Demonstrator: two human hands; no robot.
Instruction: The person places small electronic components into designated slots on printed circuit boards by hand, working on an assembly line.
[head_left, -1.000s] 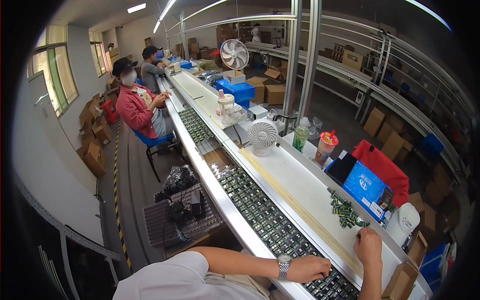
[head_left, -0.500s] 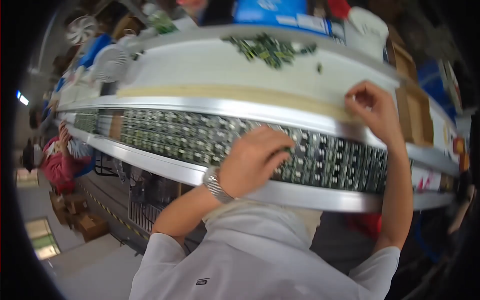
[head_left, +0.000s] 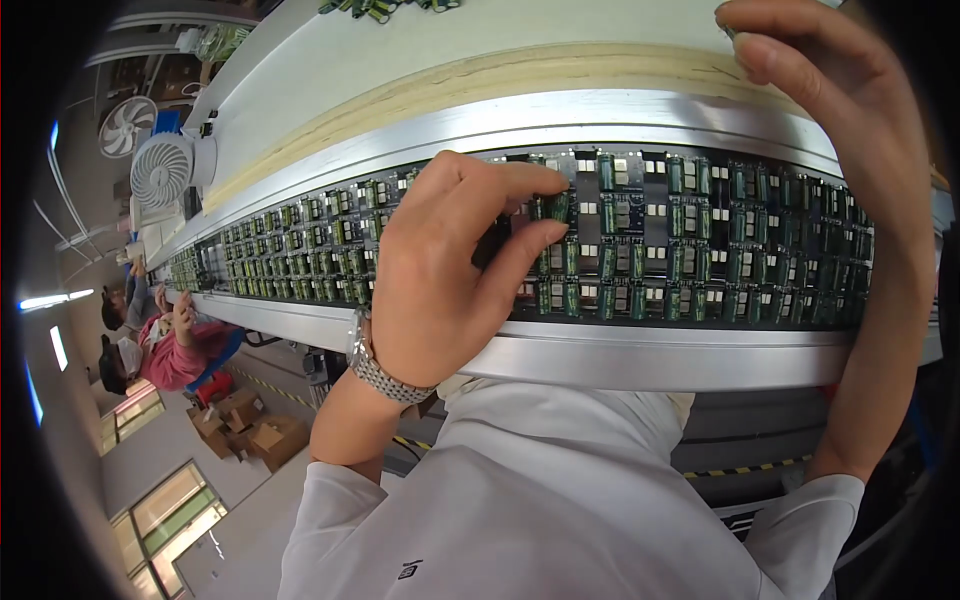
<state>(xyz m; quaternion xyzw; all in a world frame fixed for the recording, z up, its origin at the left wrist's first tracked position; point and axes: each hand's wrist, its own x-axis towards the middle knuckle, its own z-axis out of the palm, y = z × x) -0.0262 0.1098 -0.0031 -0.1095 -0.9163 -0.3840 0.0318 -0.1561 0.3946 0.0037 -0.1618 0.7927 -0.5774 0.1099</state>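
Observation:
Rows of dark circuit boards (head_left: 625, 215) lie along a metal-railed conveyor, carrying green cylindrical capacitors (head_left: 640, 262) and small pale blocks. Over the boards, my left hand (head_left: 440, 265), with a metal watch at its wrist, has thumb and forefinger closed about a green capacitor (head_left: 560, 208). Whether that capacitor touches the board beneath is unclear. My right hand (head_left: 840, 90) is raised past the far rail at upper right, its thumb and forefinger pinched on a small piece (head_left: 728, 31) whose kind is hard to see.
Loose green capacitors (head_left: 385, 8) are piled on the white work surface (head_left: 520, 28) beyond the rail. A near metal rail (head_left: 640, 362) runs before my body. White fans (head_left: 160, 170) stand at far left, where a person in a red top (head_left: 175, 355) sits by the line. Cardboard boxes (head_left: 250, 425) lie behind.
My view has dropped closer to the boards. My left hand, still pinching the capacitor, appears farther up and left in view; my right hand appears higher and farther right, its fingers still pinched.

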